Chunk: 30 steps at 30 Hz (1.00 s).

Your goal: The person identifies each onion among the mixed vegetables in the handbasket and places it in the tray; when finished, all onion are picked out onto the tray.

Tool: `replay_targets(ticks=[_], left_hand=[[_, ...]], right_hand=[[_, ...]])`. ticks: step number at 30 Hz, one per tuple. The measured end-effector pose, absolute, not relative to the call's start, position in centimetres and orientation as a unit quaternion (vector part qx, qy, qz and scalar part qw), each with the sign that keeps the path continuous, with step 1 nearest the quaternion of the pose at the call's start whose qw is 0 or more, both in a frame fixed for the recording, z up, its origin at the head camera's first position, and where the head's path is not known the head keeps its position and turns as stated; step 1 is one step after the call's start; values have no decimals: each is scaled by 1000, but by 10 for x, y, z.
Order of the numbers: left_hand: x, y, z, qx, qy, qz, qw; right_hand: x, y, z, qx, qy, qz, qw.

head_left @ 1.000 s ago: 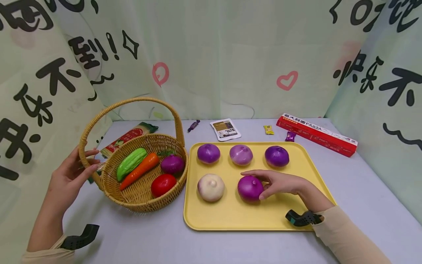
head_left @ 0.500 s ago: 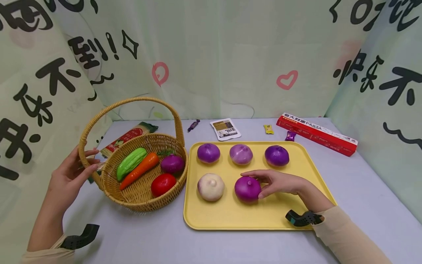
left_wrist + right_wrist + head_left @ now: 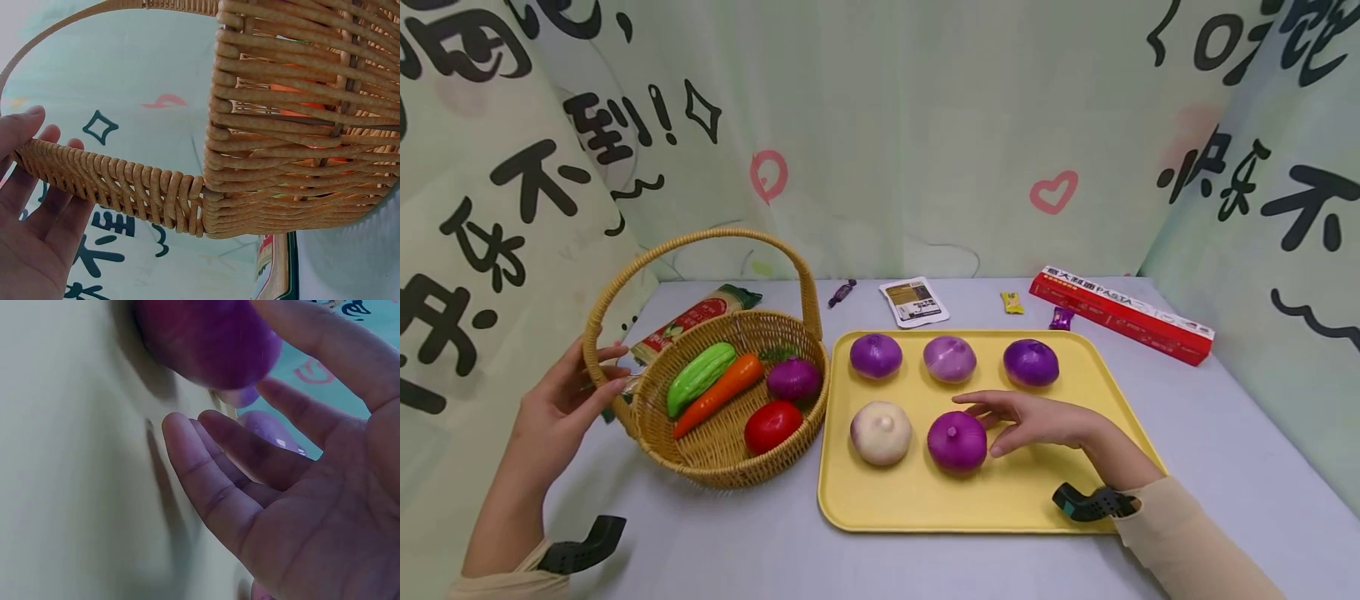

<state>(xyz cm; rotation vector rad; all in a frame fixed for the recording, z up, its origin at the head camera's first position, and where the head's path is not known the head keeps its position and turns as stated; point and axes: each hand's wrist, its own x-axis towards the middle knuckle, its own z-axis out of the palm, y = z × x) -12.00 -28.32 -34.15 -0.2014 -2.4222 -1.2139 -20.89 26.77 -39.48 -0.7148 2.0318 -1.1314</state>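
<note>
My left hand (image 3: 568, 396) grips the left side of the wicker basket's handle (image 3: 119, 178), thumb on one side and fingers on the other. Inside the basket (image 3: 730, 475) lie a green bumpy gourd (image 3: 702, 377), a carrot (image 3: 718, 396), a purple onion (image 3: 793, 379) and a tomato (image 3: 772, 427). On the yellow tray (image 3: 925, 510), my right hand (image 3: 1037, 421) is spread beside the front purple onion (image 3: 957, 442), its fingertips just off the onion's right side. The right wrist view shows relaxed fingers below that onion (image 3: 209, 337), holding nothing.
The tray also bears a white onion (image 3: 882, 433) and three purple onions (image 3: 950, 359) along the back. Behind it lie a white packet (image 3: 914, 302), small wrapped candies (image 3: 1012, 302) and a red pasta box (image 3: 1122, 315). A green-red package (image 3: 692, 321) lies behind the basket.
The front purple onion has shifted left toward the white onion, and my right fingers have come away from it. My left hand stays on the handle. The head view has tilted slightly.
</note>
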Motion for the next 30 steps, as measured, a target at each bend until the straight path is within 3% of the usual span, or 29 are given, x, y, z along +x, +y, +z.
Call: replay_targets(ticks=[30], left_hand=[[-120,-283,-342,-70,-872,-433,216]], right_hand=[[-223,281,-367,-247,829,-429,262]])
